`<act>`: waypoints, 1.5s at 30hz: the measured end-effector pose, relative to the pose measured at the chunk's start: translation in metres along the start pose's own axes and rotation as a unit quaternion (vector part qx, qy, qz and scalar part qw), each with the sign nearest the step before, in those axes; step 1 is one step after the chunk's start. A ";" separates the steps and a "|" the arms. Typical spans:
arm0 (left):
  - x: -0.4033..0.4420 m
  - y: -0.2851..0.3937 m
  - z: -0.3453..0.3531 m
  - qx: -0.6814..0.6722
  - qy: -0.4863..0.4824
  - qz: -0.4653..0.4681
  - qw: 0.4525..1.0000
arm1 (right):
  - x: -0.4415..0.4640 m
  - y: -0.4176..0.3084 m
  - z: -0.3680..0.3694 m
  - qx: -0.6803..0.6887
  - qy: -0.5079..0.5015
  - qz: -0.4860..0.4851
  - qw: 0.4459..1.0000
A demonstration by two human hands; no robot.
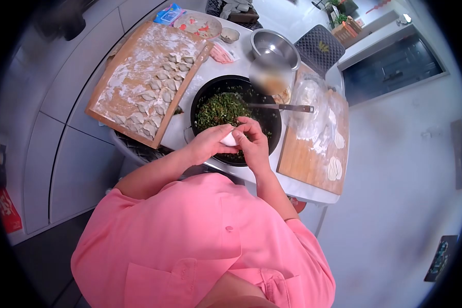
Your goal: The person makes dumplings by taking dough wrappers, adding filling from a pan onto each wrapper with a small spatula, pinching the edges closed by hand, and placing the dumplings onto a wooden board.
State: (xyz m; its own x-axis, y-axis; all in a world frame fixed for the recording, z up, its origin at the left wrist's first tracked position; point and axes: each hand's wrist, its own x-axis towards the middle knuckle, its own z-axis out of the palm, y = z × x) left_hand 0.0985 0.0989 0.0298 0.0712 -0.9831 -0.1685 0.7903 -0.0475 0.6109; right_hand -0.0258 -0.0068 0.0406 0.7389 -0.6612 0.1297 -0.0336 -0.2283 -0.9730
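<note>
A white dumpling [228, 139] is held between my two hands over the near edge of a large black pan [276, 123]. My left hand [208, 143] cradles it from the left, and the fingers of my right hand [252, 142] pinch its edge. Chopped green filling [222, 109] lies in the pan, partly hidden behind my hands. A utensil with a dark handle [297, 108] rests across the pan's right rim. Several folded dumplings [159, 92] sit on the floured wooden board [128, 61] at the left.
At the right, another wooden board [300, 159] carries flat dough wrappers [334, 168] and a clear plastic bag [310, 100]. Behind the pan stand a steel bowl [275, 43], a plate with red bits [197, 25] and a small bowl [230, 35]. A quilted dark chair [321, 49] is beyond the table.
</note>
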 end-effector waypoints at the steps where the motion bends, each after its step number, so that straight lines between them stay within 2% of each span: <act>1: -0.001 0.000 0.003 0.001 0.000 -0.001 1.000 | 0.000 -0.001 0.000 0.036 0.007 0.021 0.999; 3: -0.003 0.003 0.010 0.190 -0.020 0.029 0.981 | -0.001 0.000 0.001 0.072 0.016 0.043 0.996; 6: -0.003 0.002 0.011 0.175 -0.018 0.032 0.984 | -0.001 -0.002 0.002 0.038 0.014 0.005 0.999; 8: -0.005 0.006 0.011 0.133 0.000 0.029 0.991 | -0.004 -0.009 0.003 0.110 0.075 0.030 0.991; 9: -0.006 0.007 0.011 0.089 0.020 0.028 0.995 | -0.005 -0.004 0.003 0.060 0.112 -0.004 0.992; 10: -0.006 0.007 0.009 0.091 0.019 0.026 0.995 | -0.009 -0.001 -0.002 0.037 0.101 0.003 0.994; 11: -0.005 0.005 0.006 0.058 0.011 0.069 0.996 | -0.012 0.001 -0.006 0.014 0.091 0.011 0.996; 12: -0.005 0.004 0.005 0.025 0.001 0.113 0.993 | -0.012 -0.001 -0.007 -0.020 0.030 0.016 0.999; 13: -0.006 0.005 0.005 0.027 -0.002 0.110 0.994 | -0.012 -0.003 -0.007 -0.054 -0.030 0.021 0.998; 14: -0.008 0.005 0.006 0.042 -0.021 0.125 0.991 | -0.014 -0.004 -0.003 -0.091 -0.054 0.069 0.992; 15: -0.009 0.005 0.007 0.056 -0.040 0.141 0.988 | -0.013 -0.005 0.000 -0.123 -0.078 0.049 0.988; 17: -0.009 0.003 0.005 0.048 -0.063 0.125 0.989 | -0.010 -0.011 0.005 -0.076 -0.093 -0.005 0.993; 21: -0.013 0.004 0.009 0.065 -0.069 0.124 0.988 | -0.004 -0.028 0.010 -0.064 -0.108 0.012 0.992; 24: -0.012 0.006 0.003 0.095 -0.074 0.116 0.986 | -0.004 -0.035 0.012 -0.066 -0.138 -0.037 0.988; 26: -0.012 0.009 0.001 0.111 -0.091 0.103 0.984 | -0.006 -0.045 0.011 -0.086 -0.172 0.036 0.981; 27: -0.013 0.012 0.002 0.129 -0.101 0.095 0.982 | -0.007 -0.046 0.010 -0.085 -0.174 0.037 0.980; 29: -0.016 0.017 0.006 0.148 -0.111 0.090 0.979 | -0.009 -0.047 0.011 -0.021 -0.178 0.099 0.979; 32: -0.019 0.024 0.021 0.151 -0.072 0.070 0.983 | -0.013 -0.028 0.013 0.022 -0.156 0.099 0.983; 33: -0.022 0.029 0.029 0.186 -0.065 0.075 0.978 | -0.014 -0.031 0.014 0.022 -0.157 0.098 0.983; 36: -0.024 0.029 0.032 0.263 -0.059 0.093 0.958 | -0.015 -0.041 0.018 0.153 -0.136 0.170 0.964; 37: -0.023 0.022 0.028 0.264 -0.060 0.105 0.957 | -0.015 -0.040 0.022 0.154 -0.135 0.168 0.964; 39: -0.024 0.015 0.028 0.266 -0.060 0.117 0.955 | -0.017 -0.033 0.030 0.271 -0.080 0.207 0.937; 41: -0.024 0.013 0.037 0.318 -0.005 0.144 0.937 | -0.019 -0.025 0.030 0.237 -0.096 0.181 0.950; 42: -0.018 0.009 0.036 0.322 -0.002 0.209 0.923 | -0.019 -0.028 0.030 0.201 -0.099 0.162 0.961; 45: -0.017 0.010 0.035 0.346 0.002 0.233 0.909 | -0.020 -0.030 0.029 0.166 -0.115 0.131 0.971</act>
State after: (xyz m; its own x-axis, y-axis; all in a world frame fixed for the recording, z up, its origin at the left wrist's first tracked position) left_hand 0.0836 0.1088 0.0662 0.3034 -0.9241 0.2322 0.1007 0.2735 0.9566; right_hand -0.0201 0.0334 0.0613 0.8657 -0.4805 -0.1401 -0.0501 0.1954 -0.9794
